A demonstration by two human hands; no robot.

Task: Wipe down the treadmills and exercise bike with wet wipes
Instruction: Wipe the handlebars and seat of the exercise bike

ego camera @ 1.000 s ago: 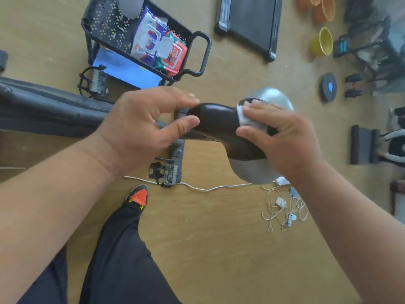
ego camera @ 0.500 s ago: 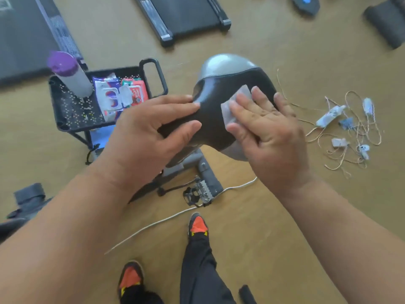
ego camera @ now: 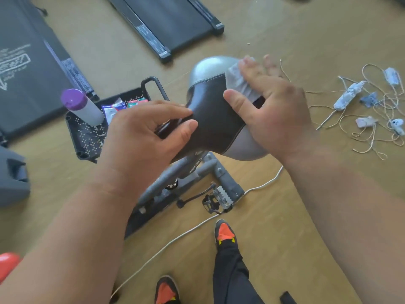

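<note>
The exercise bike's black and grey saddle (ego camera: 213, 119) fills the centre of the head view, above its grey frame (ego camera: 175, 183) and a pedal (ego camera: 217, 199). My left hand (ego camera: 144, 137) grips the saddle's narrow nose between thumb and fingers. My right hand (ego camera: 269, 106) lies flat on the wide rear of the saddle and presses a white wet wipe (ego camera: 237, 83) against it with straight fingers. Two black treadmills lie on the floor: one (ego camera: 168, 23) at the top centre, another (ego camera: 28, 62) at the top left.
A black perforated cart (ego camera: 87, 137) left of the saddle holds a purple-capped white bottle (ego camera: 82, 107) and wipe packets (ego camera: 122, 106). Tangled cords with small devices (ego camera: 372, 110) lie at right. A white cable (ego camera: 179, 236) crosses the wooden floor by my orange-and-black shoes (ego camera: 223, 232).
My right hand has slid the wipe toward the saddle's rear edge. My left hand keeps its hold on the nose. The view has tilted and shifted.
</note>
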